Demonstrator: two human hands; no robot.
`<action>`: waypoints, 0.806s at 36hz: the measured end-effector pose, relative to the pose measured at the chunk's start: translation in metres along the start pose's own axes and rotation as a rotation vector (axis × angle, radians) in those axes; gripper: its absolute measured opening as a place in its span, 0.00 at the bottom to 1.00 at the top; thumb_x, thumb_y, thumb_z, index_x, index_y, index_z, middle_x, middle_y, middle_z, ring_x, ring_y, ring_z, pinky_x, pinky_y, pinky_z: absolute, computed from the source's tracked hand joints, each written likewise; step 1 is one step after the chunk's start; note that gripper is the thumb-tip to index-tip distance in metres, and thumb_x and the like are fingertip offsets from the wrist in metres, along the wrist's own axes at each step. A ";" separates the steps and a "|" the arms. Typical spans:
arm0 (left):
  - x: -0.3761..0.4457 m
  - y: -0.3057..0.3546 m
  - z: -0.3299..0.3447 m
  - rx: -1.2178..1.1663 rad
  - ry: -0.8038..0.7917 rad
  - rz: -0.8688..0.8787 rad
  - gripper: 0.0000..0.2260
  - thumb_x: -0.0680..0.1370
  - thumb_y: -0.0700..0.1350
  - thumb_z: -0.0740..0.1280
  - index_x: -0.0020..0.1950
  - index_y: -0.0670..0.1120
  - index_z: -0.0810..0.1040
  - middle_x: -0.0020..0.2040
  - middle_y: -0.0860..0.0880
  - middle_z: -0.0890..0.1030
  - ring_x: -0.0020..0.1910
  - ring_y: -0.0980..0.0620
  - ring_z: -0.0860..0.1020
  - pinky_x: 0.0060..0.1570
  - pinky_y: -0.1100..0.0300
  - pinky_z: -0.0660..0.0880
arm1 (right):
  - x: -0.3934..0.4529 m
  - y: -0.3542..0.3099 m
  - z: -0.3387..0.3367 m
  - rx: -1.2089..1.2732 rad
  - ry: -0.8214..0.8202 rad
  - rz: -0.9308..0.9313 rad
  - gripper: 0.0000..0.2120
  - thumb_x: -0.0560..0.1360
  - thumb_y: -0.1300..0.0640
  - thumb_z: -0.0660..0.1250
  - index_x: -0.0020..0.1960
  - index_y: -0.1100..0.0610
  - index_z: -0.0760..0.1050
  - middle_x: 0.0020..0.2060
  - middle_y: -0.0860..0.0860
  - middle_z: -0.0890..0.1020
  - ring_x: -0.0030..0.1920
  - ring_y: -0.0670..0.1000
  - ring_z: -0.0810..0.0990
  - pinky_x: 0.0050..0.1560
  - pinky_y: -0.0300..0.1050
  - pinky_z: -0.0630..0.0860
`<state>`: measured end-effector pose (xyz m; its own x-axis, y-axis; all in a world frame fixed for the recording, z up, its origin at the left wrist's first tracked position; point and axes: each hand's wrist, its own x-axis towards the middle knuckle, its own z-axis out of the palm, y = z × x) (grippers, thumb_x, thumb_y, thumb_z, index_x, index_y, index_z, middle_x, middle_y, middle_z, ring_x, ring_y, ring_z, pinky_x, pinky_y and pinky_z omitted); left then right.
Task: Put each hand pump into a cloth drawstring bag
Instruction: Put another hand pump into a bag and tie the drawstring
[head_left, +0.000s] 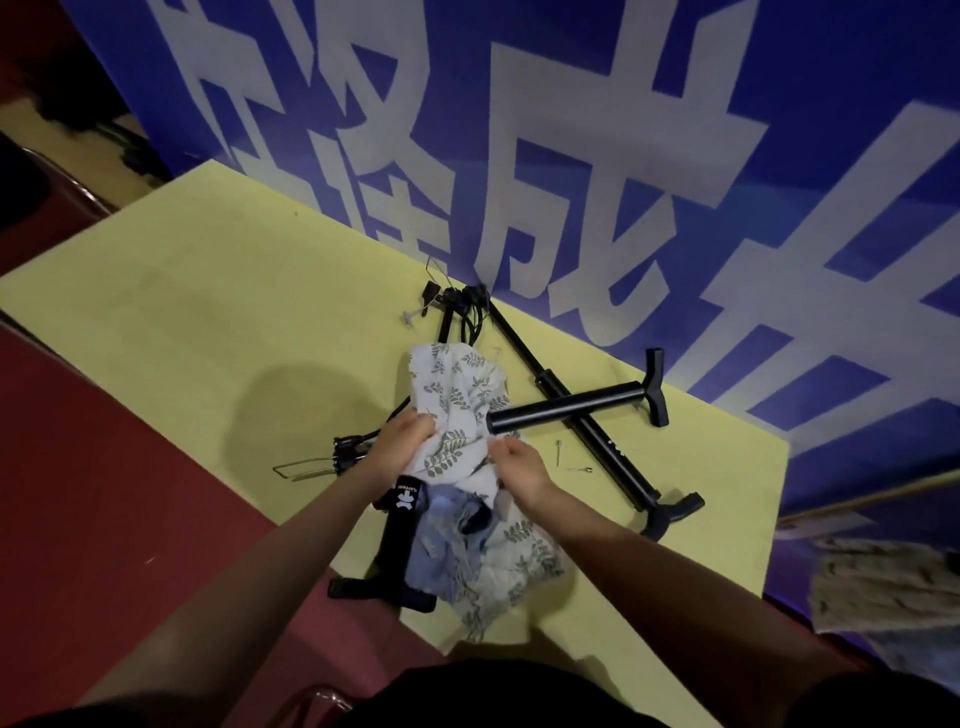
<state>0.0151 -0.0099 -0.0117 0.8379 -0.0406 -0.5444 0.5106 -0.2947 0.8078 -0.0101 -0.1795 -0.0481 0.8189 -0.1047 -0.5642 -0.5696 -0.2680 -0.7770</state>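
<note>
A white cloth bag with a green leaf print (457, 400) lies in the middle of the yellow table (208, 312). My left hand (402, 434) grips its left edge and my right hand (519, 467) pinches its right edge. A black hand pump (571, 408) sticks out of the bag toward the right, T-handle at the far end. It lies across a second black pump (587, 421). A third pump (397, 545) lies near the front edge beside more leaf-print and blue cloth (493, 551). Another pump's hose end (457, 306) shows behind the bag.
A blue banner with large white characters (571, 156) stands along the table's back edge. Two small metal needles (566, 460) lie right of my right hand. A hose with a wire clip (332, 457) lies left of my left hand. Red floor lies to the left.
</note>
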 end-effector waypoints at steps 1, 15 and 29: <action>-0.002 0.006 -0.003 -0.063 -0.012 -0.026 0.11 0.79 0.38 0.55 0.37 0.42 0.69 0.29 0.49 0.75 0.23 0.56 0.73 0.25 0.66 0.67 | -0.006 -0.011 -0.005 0.031 -0.015 -0.046 0.17 0.82 0.51 0.59 0.45 0.64 0.76 0.40 0.61 0.78 0.42 0.52 0.75 0.48 0.48 0.76; -0.001 0.051 0.004 -0.954 -0.344 -0.197 0.30 0.78 0.65 0.56 0.67 0.44 0.74 0.63 0.39 0.78 0.61 0.39 0.77 0.54 0.46 0.75 | -0.048 -0.085 -0.059 0.875 -0.416 -0.070 0.22 0.79 0.48 0.58 0.63 0.64 0.75 0.58 0.62 0.80 0.56 0.60 0.80 0.64 0.54 0.72; -0.060 0.069 0.054 -0.093 -0.500 0.139 0.21 0.81 0.57 0.57 0.64 0.43 0.75 0.34 0.51 0.71 0.34 0.55 0.73 0.42 0.60 0.72 | -0.096 0.017 -0.087 0.520 -0.194 -0.060 0.17 0.78 0.48 0.65 0.45 0.63 0.79 0.37 0.55 0.83 0.39 0.54 0.82 0.44 0.43 0.76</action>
<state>-0.0108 -0.0792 0.0644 0.7160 -0.5305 -0.4539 0.4350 -0.1695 0.8843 -0.0920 -0.2569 0.0173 0.8509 0.0875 -0.5180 -0.5224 0.2449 -0.8168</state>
